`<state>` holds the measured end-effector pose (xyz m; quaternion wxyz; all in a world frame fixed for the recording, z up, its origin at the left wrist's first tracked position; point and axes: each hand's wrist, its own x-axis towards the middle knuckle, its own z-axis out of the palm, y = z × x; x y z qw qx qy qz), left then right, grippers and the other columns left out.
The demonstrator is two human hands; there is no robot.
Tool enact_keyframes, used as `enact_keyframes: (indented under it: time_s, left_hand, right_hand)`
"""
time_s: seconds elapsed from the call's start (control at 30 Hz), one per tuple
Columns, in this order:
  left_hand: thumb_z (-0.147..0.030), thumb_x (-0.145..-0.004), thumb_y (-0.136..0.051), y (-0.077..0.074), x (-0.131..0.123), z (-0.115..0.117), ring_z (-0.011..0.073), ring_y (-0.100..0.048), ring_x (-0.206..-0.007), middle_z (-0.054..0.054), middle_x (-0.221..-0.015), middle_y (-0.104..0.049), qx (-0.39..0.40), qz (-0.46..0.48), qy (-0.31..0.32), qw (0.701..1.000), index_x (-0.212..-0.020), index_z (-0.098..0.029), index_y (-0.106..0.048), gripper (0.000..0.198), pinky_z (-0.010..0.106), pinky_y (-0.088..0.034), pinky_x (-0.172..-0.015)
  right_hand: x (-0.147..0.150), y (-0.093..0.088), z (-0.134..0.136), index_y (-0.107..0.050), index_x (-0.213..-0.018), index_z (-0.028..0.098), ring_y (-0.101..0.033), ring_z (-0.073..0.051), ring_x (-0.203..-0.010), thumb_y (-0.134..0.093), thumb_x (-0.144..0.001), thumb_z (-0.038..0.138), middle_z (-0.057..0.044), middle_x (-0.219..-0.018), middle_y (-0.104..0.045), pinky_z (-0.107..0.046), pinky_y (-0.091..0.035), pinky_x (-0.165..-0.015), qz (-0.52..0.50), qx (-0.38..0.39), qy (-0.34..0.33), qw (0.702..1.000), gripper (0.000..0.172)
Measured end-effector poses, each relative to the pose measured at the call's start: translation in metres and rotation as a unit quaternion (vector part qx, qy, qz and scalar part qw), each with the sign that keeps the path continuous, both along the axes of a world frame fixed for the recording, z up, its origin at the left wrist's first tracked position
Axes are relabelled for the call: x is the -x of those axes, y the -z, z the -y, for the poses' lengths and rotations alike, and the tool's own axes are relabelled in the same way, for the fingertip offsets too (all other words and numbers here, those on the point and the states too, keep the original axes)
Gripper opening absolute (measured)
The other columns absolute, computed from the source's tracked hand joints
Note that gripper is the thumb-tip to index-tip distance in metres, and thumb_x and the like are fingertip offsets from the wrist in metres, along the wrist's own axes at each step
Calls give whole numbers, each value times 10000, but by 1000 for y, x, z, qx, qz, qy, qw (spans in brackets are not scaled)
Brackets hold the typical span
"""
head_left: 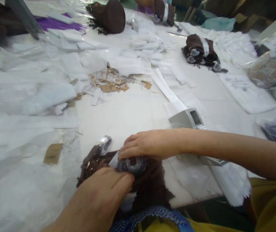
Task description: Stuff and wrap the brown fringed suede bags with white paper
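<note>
A: Fingers 1st. What've they got?
B: R hand (149, 145) is palm-down, fingers tog. & bent over the top of a grey wrapped ring (139, 167). L hand (101, 190) is at its near side, thumb up against it.
A: Gripping or just pressing?
B: Can't tell for either; most L fingertips are hidden, R ones only partly seen.
A: & the ring's on what?
B: On a dark brown fringed bundle (156, 180), at the table's near edge, right in front of the person. A clear-wrapped end (105, 144) pokes out on its far L side.
A: What's nearby?
B: Grey dispenser-like tool (182, 119) just past the R forearm, white sheets (232, 185) nearer, below that arm. One brown tag (53, 153) lies L of the bundle, by clear/white packaging (14, 180).
A: Further out?
B: Bare white table (118, 112), then a tag pile (111, 82). Beyond, far R, a banded brown bundle (199, 50); far ctr., a brown bag-like item (113, 16) w/ fringe.
</note>
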<state>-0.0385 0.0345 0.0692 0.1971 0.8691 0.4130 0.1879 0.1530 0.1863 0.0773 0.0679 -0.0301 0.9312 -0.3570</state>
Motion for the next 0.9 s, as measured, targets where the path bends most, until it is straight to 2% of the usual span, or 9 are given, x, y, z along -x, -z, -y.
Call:
enact_keyframes:
  time_s: [0.1, 0.17, 0.27, 0.37, 0.47, 0.6, 0.73, 0.83, 0.9]
  left_hand:
    - [-101, -908, -385, -4, 1, -3, 168, -661, -665, 6, -786, -710, -49, 6, 10, 999, -1014, -238, -616, 288, 276, -552, -667]
    - [-110, -907, -399, -5, 2, -5, 164, -671, -676, 6, -798, -719, -69, 4, 12, 998, -1005, -244, -615, 273, 268, -556, -683]
    - [-138, -923, -400, -6, 2, -8, 161, -681, -678, 13, -789, -724, -77, 8, 10, 997, -999, -242, -624, 259, 262, -562, -690]
    - [-177, -948, -393, -8, 1, -10, 161, -685, -664, 21, -782, -728, -87, 19, 3, 996, -996, -229, -630, 247, 259, -562, -655]
    - [-181, -957, -393, -11, 1, -12, 158, -695, -684, 19, -810, -741, -93, 24, 6, 995, -1026, -223, -631, 252, 259, -562, -654]
    - [-196, -956, -409, -6, 5, -14, 167, -699, -695, 18, -841, -751, -79, 24, -7, 997, -1075, -229, -633, 256, 269, -550, -634]
    - [-293, -969, -441, 2, 14, -16, 177, -693, -679, 7, -862, -754, -39, 29, -23, 999, -1104, -263, -625, 229, 281, -528, -572]
    - [-367, -969, -485, 1, 16, -18, 163, -695, -698, -14, -866, -753, -1, 54, -26, 998, -1107, -291, -624, 211, 256, -534, -583]
    - [-348, -966, -493, -2, 14, -20, 161, -703, -733, -15, -887, -756, -6, 79, -9, 997, -1114, -289, -626, 207, 246, -545, -623]
  right_hand:
    - [-1, 2, -3, -628, -1238, 185, -605, -199, -1156, -632, -647, -98, -73, -1239, -664, -258, -479, -961, 47, 32, -49, 997, 656]
    - [0, 6, -4, -668, -1182, 232, -632, -183, -1093, -648, -620, -95, -55, -1313, -614, -233, -493, -893, 62, 28, -56, 996, 650]
    - [5, 15, -2, -618, -1270, 247, -646, -189, -994, -658, -689, -19, -99, -1363, -550, -267, -498, -801, 82, -37, -7, 996, 640]
    - [9, 18, 1, -572, -1306, 192, -633, -214, -951, -650, -767, 61, -123, -1192, -640, -306, -479, -771, 83, -73, 17, 994, 561]
    - [11, 18, 1, -649, -1164, 183, -633, -189, -929, -693, -737, 62, -72, -1080, -706, -276, -465, -783, 96, 13, -20, 995, 446]
    - [14, 24, -4, -731, -988, 203, -643, -126, -806, -689, -692, -2, 27, -949, -755, -213, -447, -723, 175, 154, -45, 971, 362]
    - [19, 31, -6, -758, -923, 194, -634, -113, -760, -660, -713, -18, 52, -847, -752, -207, -444, -703, 210, 215, -17, 954, 313]
    - [24, 27, -3, -751, -926, 193, -638, -104, -791, -629, -735, -34, 67, -829, -741, -197, -462, -748, 213, 263, -14, 941, 321]
    - [29, 25, 2, -748, -873, 200, -641, -103, -784, -646, -708, -51, 80, -796, -734, -189, -474, -743, 212, 266, -20, 940, 317]
